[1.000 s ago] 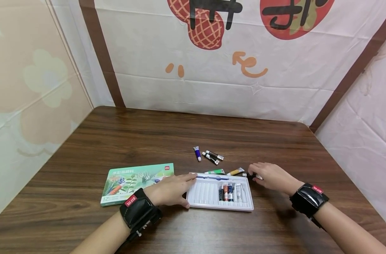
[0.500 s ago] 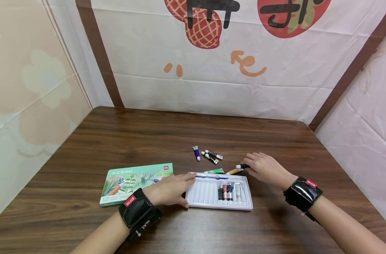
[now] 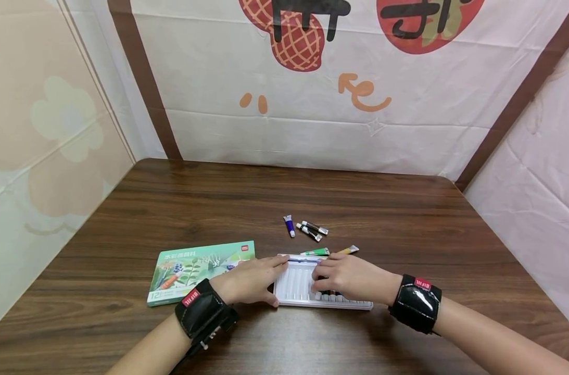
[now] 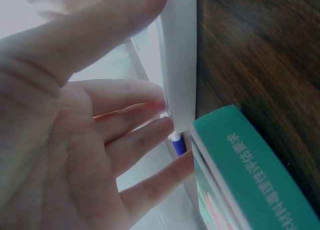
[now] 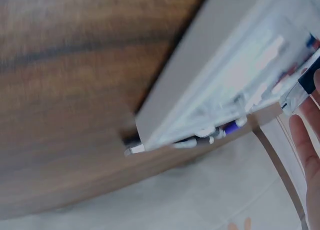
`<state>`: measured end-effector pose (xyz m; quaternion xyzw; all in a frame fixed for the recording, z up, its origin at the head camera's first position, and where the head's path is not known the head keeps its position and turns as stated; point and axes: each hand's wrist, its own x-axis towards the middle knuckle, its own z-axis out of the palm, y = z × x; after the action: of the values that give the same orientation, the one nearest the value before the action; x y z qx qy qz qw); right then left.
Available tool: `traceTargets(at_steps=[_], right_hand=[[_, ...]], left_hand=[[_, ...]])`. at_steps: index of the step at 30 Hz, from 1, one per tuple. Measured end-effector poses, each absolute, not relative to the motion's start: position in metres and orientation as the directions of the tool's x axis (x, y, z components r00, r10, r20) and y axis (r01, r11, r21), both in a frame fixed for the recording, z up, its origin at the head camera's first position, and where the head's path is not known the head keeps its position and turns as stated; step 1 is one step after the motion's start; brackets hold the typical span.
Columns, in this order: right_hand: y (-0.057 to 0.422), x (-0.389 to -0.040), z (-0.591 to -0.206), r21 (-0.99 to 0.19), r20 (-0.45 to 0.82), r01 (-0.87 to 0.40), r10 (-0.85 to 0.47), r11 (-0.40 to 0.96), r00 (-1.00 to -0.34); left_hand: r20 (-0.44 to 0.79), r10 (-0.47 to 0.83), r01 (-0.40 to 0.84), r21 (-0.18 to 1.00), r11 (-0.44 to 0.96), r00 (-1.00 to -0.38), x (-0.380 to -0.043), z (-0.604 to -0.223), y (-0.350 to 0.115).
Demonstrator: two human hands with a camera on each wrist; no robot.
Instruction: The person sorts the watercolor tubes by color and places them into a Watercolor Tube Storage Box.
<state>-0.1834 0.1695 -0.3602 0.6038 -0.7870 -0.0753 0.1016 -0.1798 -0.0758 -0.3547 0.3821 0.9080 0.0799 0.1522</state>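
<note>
My left hand [image 3: 249, 281] lies against the left end of a white plastic tray [image 3: 293, 285]. Its fairly straight fingers touch the far corner, with the thumb near the front corner. Over the tray's slots is my right hand [image 3: 352, 278], pinching a dark paint tube [image 5: 310, 80] whose clear crimped end shows in the right wrist view. Several paint tubes sit in the tray's right half, mostly covered by this hand. A blue paintbrush [image 3: 299, 260] lies along the tray's far edge.
A green paint box [image 3: 200, 271] lies left of the tray. Behind the tray are a green tube [image 3: 317, 251] and a yellow tube [image 3: 350, 250]. Farther back lie a purple tube [image 3: 289, 227] and two black-and-silver tubes [image 3: 315, 228]. A patterned cloth wall borders the table.
My right hand has lifted a dark paint tube from the table right of the tray and carried it left over the slots. The left hand has stayed on the tray.
</note>
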Motion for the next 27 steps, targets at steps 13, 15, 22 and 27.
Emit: traceTargets(at_steps=[13, 15, 22, 27], right_hand=[[0.1692, -0.1869, -0.3662, -0.005, 0.099, -0.953, -0.948, 0.302, -0.301], [0.1676, -0.1859, -0.3648, 0.016, 0.089, -0.953, -0.949, 0.304, -0.301], [0.1638, -0.1819, -0.3642, 0.045, 0.053, -0.937, -0.937, 0.347, -0.344], [0.1643, -0.1832, -0.3671, -0.034, 0.066, -0.932, -0.930, 0.360, -0.361]], left_hand=[[-0.207, 0.717, 0.669, 0.263, 0.696, -0.665, -0.1820, -0.3597, -0.0771], [-0.206, 0.718, 0.669, 0.261, 0.695, -0.665, -0.1821, -0.3593, -0.0767], [-0.206, 0.714, 0.667, 0.257, 0.699, -0.669, -0.1814, -0.3585, -0.0768], [-0.219, 0.706, 0.662, 0.247, 0.708, -0.673, -0.1810, -0.3582, -0.0765]])
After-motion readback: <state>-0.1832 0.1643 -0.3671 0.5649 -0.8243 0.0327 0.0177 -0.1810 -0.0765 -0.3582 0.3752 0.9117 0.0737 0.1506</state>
